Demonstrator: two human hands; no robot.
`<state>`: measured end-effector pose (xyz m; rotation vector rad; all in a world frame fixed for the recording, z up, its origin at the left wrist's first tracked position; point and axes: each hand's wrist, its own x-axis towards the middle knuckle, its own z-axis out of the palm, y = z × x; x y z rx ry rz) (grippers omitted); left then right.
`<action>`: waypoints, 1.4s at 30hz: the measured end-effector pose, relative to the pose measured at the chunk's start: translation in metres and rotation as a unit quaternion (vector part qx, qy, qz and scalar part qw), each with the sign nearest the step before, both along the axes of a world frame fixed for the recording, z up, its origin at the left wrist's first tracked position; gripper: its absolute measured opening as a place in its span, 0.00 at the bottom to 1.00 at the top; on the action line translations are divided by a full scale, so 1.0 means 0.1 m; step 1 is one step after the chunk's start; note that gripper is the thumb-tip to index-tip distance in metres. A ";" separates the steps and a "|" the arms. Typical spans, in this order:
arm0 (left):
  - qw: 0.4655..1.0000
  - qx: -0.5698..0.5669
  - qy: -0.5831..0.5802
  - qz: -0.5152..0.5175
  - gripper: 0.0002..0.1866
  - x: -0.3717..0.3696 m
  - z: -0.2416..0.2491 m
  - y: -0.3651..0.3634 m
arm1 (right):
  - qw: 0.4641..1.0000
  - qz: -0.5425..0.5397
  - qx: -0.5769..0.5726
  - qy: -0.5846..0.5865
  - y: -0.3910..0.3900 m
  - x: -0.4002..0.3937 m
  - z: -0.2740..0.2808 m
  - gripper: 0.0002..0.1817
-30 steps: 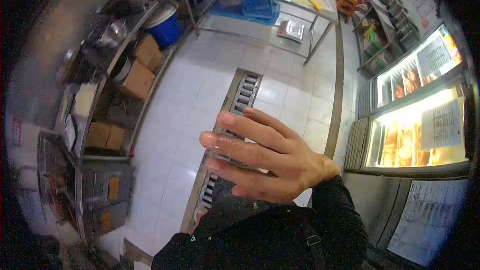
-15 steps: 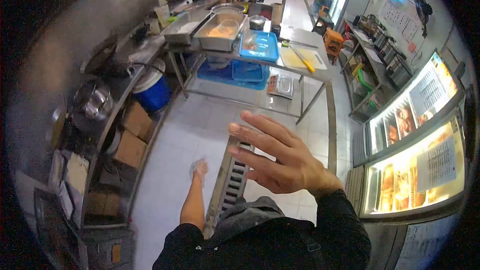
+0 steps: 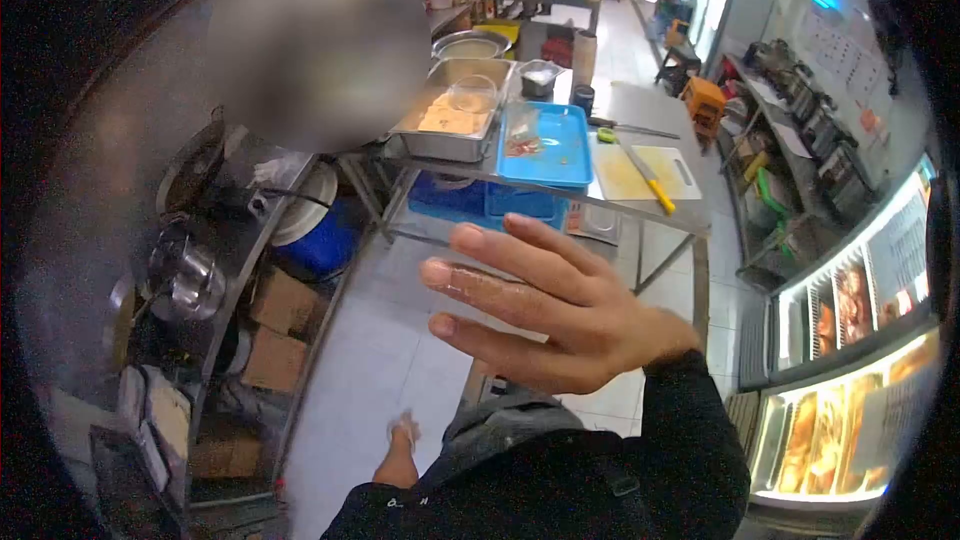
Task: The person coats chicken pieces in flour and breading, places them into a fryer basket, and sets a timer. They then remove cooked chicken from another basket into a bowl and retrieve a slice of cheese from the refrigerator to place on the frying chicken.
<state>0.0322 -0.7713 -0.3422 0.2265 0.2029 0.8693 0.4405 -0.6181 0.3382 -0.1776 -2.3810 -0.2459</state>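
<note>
My right hand (image 3: 540, 300) is raised in mid-air in front of me, with its fingers apart and nothing in it. Its fingers look wet. Low at the left, my left hand (image 3: 403, 427) hangs near the floor, small and smeared. Something pale and clear shows about it; whether it holds anything I cannot make out. Beyond my right hand, a steel table bears a blue tray (image 3: 570, 153) with a clear bag, a steel pan (image 3: 450, 146) with orange-yellow food, and a cutting board (image 3: 670, 180) with a yellow-handled knife (image 3: 652, 186).
A grey blurred patch hides the upper left. Along the left runs a counter with steel bowls (image 3: 190, 280), cardboard boxes (image 3: 277, 360) and a blue bucket (image 3: 325, 240). Lit display cases (image 3: 830, 430) stand at the right, and an orange stool (image 3: 704, 100) farther back.
The table and its things appear nearer and lower, shifted right. My right hand stays raised and open. My left hand sits lower in view. The blurred patch has appeared at the upper left.
</note>
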 end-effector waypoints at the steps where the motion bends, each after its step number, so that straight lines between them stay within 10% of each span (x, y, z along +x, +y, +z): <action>1: 0.980 0.092 0.177 0.027 0.25 0.05 -0.01 -0.22 | 1.000 0.008 -0.004 0.007 0.17 -0.05 -0.02 0.19; 4: 0.699 0.336 0.625 0.085 0.19 0.26 0.12 -1.38 | 0.998 0.048 0.039 0.015 0.70 -0.18 0.01 0.14; 7: 0.202 0.447 0.865 0.102 0.14 0.50 -0.13 -1.20 | 0.997 0.067 0.040 0.001 1.19 -0.31 -0.02 0.12; 8: 0.315 0.394 0.855 -0.117 0.13 0.44 -0.17 -1.14 | 0.997 0.068 0.033 -0.002 1.36 -0.35 -0.04 0.12; 11: 0.334 0.273 0.902 -0.034 0.11 0.44 -0.32 -0.41 | 0.995 0.061 0.078 -0.013 1.88 -0.48 -0.15 0.14; 14: 0.309 0.262 0.896 -0.181 0.13 0.13 -0.19 0.09 | 0.993 0.070 0.092 -0.021 2.34 -0.67 -0.20 0.15; 15: 0.294 0.255 0.888 -0.247 0.14 0.07 -0.24 1.60 | 0.994 0.074 0.080 -0.030 2.50 -0.73 -0.17 0.16; 18: 0.255 0.248 0.858 -0.370 0.16 -0.19 0.22 2.63 | 0.995 0.048 0.080 -0.043 2.90 -0.84 -0.05 0.13; 22: 0.589 0.124 0.798 0.005 0.18 -0.88 0.27 4.44 | 0.998 0.021 0.026 -0.058 3.53 -0.95 -0.14 0.12; 25: 0.696 0.045 0.685 0.211 0.20 -1.19 0.21 5.02 | 0.993 -0.018 -0.113 -0.027 4.33 -0.97 -0.50 0.22; 27: 0.877 -0.088 0.302 0.363 0.17 -1.17 0.15 5.25 | 0.980 -0.107 -0.168 0.028 5.13 -0.87 -0.98 0.24; 33: 0.762 -0.296 0.462 0.344 0.12 -0.66 0.18 4.44 | 0.837 -0.417 -0.349 0.061 7.81 0.15 -2.63 0.20; 34: 0.689 -0.345 0.557 0.311 0.12 -0.21 1.00 4.36 | 0.802 -0.454 -0.382 0.069 8.11 0.26 -2.81 0.19; 37: 0.690 -0.411 0.536 0.262 0.22 -0.10 0.70 3.92 | 0.795 -0.490 -0.352 0.055 9.03 0.57 -3.63 0.19; 42: 0.377 0.083 0.887 -0.253 0.23 -0.15 0.45 3.62 | 0.740 -0.550 -0.381 -0.074 9.46 0.57 -4.07 0.10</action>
